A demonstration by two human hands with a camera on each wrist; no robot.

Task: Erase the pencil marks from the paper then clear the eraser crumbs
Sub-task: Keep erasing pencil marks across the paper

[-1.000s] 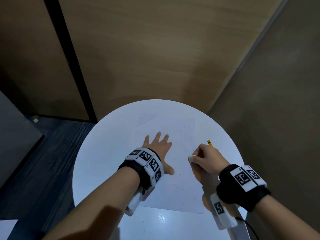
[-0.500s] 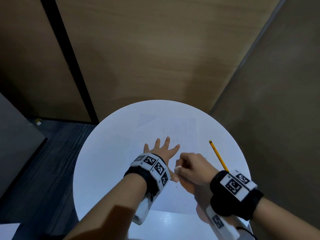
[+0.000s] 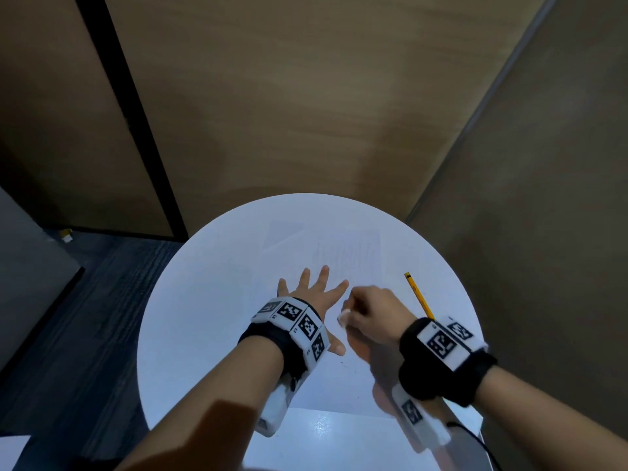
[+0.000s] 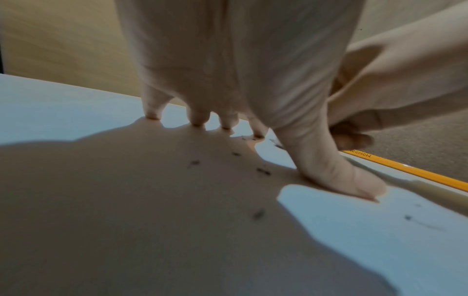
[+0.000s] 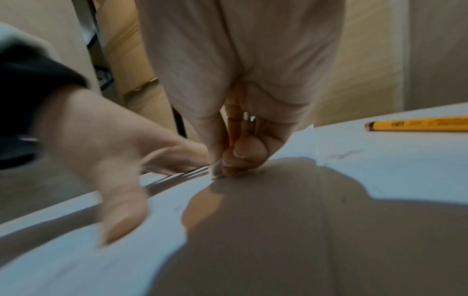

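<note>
White paper [image 3: 326,382] pinned under the flat, spread left hand [image 3: 316,294]; right hand [image 3: 370,314] pinches the eraser [image 3: 344,317]

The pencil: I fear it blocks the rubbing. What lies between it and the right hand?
Only bare paper lies between the pencil and the right hand, apart from a faint smudge; the right wrist view shows it.
</note>
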